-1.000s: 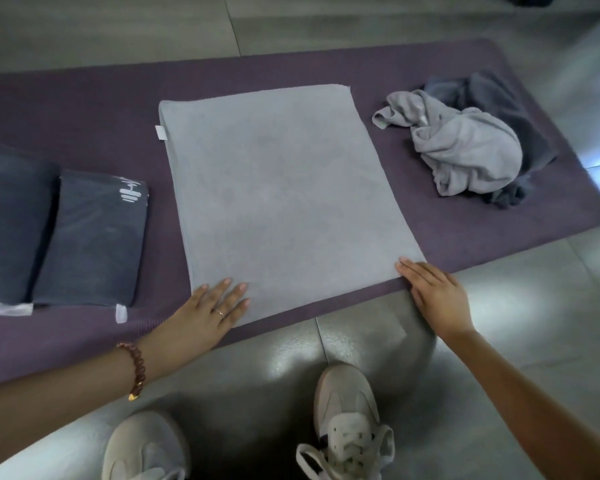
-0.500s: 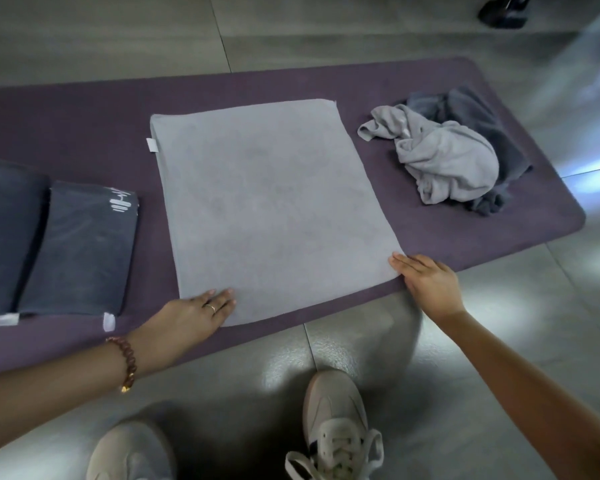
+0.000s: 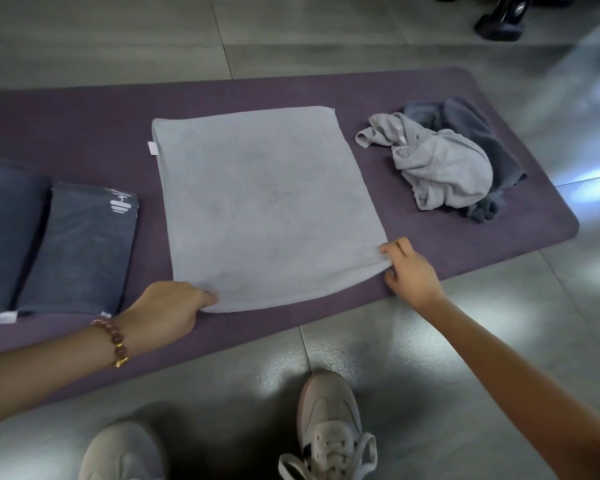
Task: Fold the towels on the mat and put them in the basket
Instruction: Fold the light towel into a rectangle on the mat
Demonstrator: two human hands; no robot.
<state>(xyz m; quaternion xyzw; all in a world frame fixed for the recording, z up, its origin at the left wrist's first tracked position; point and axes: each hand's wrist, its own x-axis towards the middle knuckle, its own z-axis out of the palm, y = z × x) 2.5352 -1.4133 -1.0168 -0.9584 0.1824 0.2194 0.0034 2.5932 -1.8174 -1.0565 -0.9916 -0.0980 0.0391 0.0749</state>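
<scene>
Flat towel (image 3: pixel 267 202): light grey, soft and fuzzy, a smooth square shape. It lies in the middle of the mat, with its near side close to the mat's near edge.
Mat (image 3: pixel 84 116): purple and long with round corners, on the grey tiled floor.
Left hand (image 3: pixel 167 306): fingers curl round the towel's near left corner and hold it.
Right hand (image 3: pixel 411 271): fingers pinch the near right corner.
Crumpled towel (image 3: pixel 440 168): light grey, bunched on a dark towel (image 3: pixel 492 133) by the mat's right end.
Folded towels (image 3: pixel 80 247): dark grey, side by side at the mat's left end.
</scene>
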